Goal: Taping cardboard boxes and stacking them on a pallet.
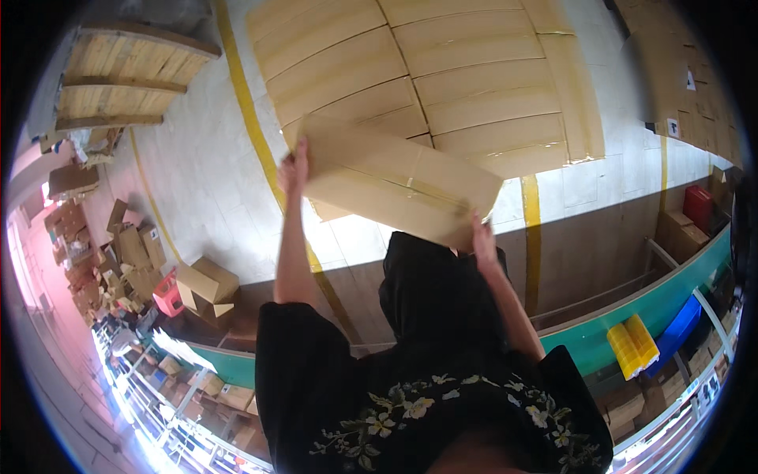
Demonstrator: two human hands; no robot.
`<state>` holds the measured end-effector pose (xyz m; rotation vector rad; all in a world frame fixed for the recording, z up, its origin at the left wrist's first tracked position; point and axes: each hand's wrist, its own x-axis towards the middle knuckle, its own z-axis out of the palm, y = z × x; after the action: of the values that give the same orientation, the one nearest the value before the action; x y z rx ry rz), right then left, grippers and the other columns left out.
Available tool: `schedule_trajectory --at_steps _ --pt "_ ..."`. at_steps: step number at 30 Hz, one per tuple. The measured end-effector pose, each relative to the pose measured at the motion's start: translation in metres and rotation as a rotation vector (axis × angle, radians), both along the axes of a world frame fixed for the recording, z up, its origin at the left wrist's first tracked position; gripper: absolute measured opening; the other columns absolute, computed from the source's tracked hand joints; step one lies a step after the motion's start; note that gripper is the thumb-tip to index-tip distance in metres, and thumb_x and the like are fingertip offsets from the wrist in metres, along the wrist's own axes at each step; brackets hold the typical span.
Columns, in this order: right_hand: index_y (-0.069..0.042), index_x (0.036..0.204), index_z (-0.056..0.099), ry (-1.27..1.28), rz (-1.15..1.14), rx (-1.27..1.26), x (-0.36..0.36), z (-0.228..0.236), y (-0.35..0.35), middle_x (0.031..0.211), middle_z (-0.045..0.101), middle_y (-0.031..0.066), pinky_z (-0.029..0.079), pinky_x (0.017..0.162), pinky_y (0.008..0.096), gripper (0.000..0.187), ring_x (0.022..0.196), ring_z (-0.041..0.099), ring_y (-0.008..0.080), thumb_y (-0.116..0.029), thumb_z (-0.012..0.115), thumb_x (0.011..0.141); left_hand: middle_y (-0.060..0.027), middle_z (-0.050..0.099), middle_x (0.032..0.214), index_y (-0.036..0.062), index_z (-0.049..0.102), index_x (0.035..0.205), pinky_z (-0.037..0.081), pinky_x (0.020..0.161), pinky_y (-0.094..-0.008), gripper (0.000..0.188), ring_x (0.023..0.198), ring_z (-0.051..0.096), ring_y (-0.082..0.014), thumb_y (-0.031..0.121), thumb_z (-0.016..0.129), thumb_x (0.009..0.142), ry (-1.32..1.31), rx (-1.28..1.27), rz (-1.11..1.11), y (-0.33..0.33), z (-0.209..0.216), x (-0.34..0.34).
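Observation:
A long, taped cardboard box (387, 178) is held up in front of me, tilted so its left end sits farther away than its right. My left hand (294, 167) grips the box at its left end. At the near right corner, my right hand (483, 241) has hold of it too, with the fingers partly hidden against the cardboard. Just beyond lies a wide layer of similar taped cartons (482, 75), set side by side in rows; the held box overlaps its near left edge in view.
Yellow lines (245, 95) mark the pale floor. A wooden pallet (130, 75) is at the far left, an open carton (207, 288) and a red plastic stool (167, 294) nearer. Stacked cartons (695, 79) rise at the far right. A green-edged bench (584, 347) runs behind me.

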<state>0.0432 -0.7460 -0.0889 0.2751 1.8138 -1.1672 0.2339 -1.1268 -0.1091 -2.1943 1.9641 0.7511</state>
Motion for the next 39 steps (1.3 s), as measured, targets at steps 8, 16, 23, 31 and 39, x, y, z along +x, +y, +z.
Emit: schedule_trajectory --at_steps 8,16,23,31,39 --pt "0.0 0.139 0.012 -0.316 0.435 -0.445 0.114 -0.045 -0.022 0.141 0.023 0.0244 0.034 0.099 0.0384 0.084 0.122 0.04 0.0313 -0.023 0.067 0.08 -0.012 0.033 0.14 0.0093 0.027 0.138 0.016 0.107 -0.0346 0.074 0.128 0.031 -0.0239 0.056 0.047 0.084 0.371 -0.446 0.004 -0.057 -0.032 0.053" --pt "0.002 0.134 0.025 0.21 0.795 -0.052 0.09 -0.083 -0.039 0.119 0.049 0.0269 0.046 0.077 0.0341 0.073 0.086 0.059 0.0269 -0.033 0.062 0.082 -0.0117 0.025 0.137 0.0194 0.022 0.14 0.033 0.096 -0.052 0.107 0.123 0.029 -0.0364 0.046 0.08 0.055 0.045 -0.03 -0.081 0.109 -0.115 0.13" --pt "0.002 0.117 0.047 0.294 0.699 -0.095 0.132 -0.12 -0.006 0.087 0.059 0.0195 0.046 0.07 0.0365 0.058 0.077 0.059 0.0292 -0.041 0.062 0.08 -0.0165 0.014 0.139 0.0245 0.01 0.141 0.03 0.09 -0.0599 0.11 0.12 0.029 -0.0393 0.056 0.073 0.058 -0.271 0.047 -0.094 0.101 -0.094 0.11" --pt "-0.006 0.131 0.033 -0.406 0.265 0.079 0.154 -0.107 -0.028 0.113 0.052 0.0171 0.049 0.076 0.0399 0.075 0.088 0.06 0.0314 -0.05 0.061 0.078 -0.0232 0.033 0.132 0.0141 0.003 0.141 0.044 0.085 -0.0475 0.119 0.109 0.048 -0.0423 0.054 0.076 0.056 0.024 0.227 0.015 0.108 -0.089 0.125" --pt "-0.01 0.125 0.034 -0.746 -0.173 -0.021 0.182 -0.108 -0.131 0.118 0.044 0.0196 0.044 0.09 0.0453 0.064 0.103 0.052 0.0337 -0.05 0.059 0.081 -0.0073 0.029 0.143 0.0104 0.02 0.141 0.025 0.103 -0.0375 0.088 0.127 0.03 -0.0235 0.073 0.029 0.08 1.089 0.749 0.924 0.148 -0.203 0.205"
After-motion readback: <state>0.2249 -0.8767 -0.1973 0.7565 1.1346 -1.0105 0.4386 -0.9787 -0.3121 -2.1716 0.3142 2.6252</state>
